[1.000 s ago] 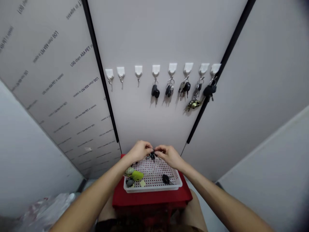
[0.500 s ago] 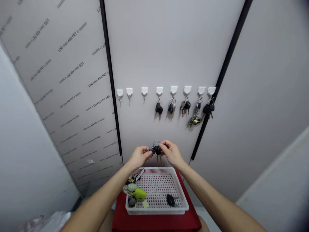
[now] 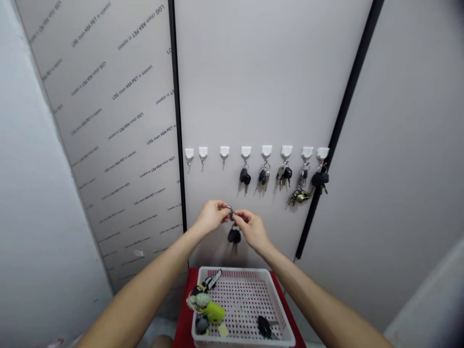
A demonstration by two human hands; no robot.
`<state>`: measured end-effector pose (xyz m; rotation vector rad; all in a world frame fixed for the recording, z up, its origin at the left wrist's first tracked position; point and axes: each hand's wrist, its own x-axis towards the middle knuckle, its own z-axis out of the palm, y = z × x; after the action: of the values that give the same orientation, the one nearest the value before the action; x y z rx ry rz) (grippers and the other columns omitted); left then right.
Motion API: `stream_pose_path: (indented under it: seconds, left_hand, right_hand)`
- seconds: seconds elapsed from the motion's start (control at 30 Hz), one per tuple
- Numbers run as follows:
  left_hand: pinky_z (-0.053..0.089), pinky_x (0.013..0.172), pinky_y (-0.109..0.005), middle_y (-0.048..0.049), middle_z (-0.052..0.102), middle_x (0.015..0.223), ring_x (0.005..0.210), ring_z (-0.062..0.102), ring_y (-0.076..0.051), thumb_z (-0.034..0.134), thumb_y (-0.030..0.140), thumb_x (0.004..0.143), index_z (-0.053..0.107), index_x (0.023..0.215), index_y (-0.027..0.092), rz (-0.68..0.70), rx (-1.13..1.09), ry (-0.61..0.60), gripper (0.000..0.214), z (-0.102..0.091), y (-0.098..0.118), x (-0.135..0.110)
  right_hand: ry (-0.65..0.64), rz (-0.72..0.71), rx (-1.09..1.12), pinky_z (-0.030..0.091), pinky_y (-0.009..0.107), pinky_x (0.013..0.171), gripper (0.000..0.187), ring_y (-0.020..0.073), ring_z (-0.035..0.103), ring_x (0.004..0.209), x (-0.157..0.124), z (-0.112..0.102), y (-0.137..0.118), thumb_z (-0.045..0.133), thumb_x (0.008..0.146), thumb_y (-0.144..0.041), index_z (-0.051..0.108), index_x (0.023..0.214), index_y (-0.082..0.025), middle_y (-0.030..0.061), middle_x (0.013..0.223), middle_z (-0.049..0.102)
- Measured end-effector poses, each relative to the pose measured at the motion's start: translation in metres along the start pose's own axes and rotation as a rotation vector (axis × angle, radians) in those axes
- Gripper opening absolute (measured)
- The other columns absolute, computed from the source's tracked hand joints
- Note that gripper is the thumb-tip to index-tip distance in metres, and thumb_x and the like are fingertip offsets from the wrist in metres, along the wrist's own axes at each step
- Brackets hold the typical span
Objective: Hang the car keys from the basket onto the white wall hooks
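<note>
Nearest, a white plastic basket (image 3: 246,302) sits on a red-covered bench (image 3: 185,316). At its L side: a lime-green case (image 3: 215,312), a pale-green charm (image 3: 199,300) and a pale-yellow tag (image 3: 223,330); near R corner, a black-headed key (image 3: 264,327).

Beyond, over the basket's far edge, the person's bare hands meet. L hand (image 3: 212,216) pinches the upper part of a metal key ring (image 3: 229,209) w/ thumb & fingers; R hand (image 3: 253,231) grips just beside it, seemingly on the same ring, though exact contact is hidden. Two dark-headed keys (image 3: 234,236) dangle beneath, blades down.

Good handling, as judged here: keep both pinches on the ring, not the keys; leave the top of the loop exposed; let the keys hang w/o twisting.

Farthest, on the pale wall panel (image 3: 261,72), a row of 8 white hooks (image 3: 267,151); the 5 on the R carry key bunches (image 3: 245,178).
</note>
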<state>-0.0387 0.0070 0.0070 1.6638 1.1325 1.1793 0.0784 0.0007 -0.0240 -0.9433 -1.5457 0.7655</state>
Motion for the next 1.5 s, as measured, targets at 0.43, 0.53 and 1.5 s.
stream_pose_path:
  seconds: [0.43, 0.53, 1.5]
  left_hand:
    - [0.041, 0.049, -0.020, -0.0017, 0.054, 0.057, 0.046, 0.049, -0.007, 0.047, 0.014, 0.060, 0.052, 0.068, 0.009, 0.146, -0.136, 0.453, 0.012, -0.029, 0.058, 0.066]
    - [0.041, 0.049, -0.021, -0.0016, 0.054, 0.055, 0.046, 0.049, -0.007, 0.047, 0.014, 0.059, 0.053, 0.069, 0.009, 0.117, -0.080, 0.427, 0.013, -0.027, 0.051, 0.069]
    - [0.036, 0.068, -0.025, -0.0046, 0.055, 0.086, 0.070, 0.049, -0.013, 0.045, 0.015, 0.058, 0.048, 0.089, 0.016, -0.054, 0.395, -0.215, 0.031, 0.068, -0.114, -0.090]
  right_hand:
    - [0.223, 0.016, 0.143, 0.039, 0.019, 0.046, 0.018, 0.0076, 0.050, 0.048, 0.097, 0.029, -0.061, 0.043, 0.062, -0.026, 0.053, 0.071, -0.013, 0.0029, 0.062, 0.058]
    - [0.216, 0.034, 0.077, 0.041, 0.021, 0.048, 0.020, 0.0090, 0.052, 0.051, 0.099, 0.029, -0.052, 0.041, 0.063, -0.024, 0.052, 0.076, -0.013, 0.0042, 0.066, 0.058]
    - [-0.502, 0.305, -0.259, 0.032, 0.017, 0.044, 0.019, 0.0047, 0.040, 0.045, -0.092, -0.030, 0.090, 0.045, 0.054, -0.012, 0.049, 0.072, -0.015, -0.0044, 0.056, 0.048]
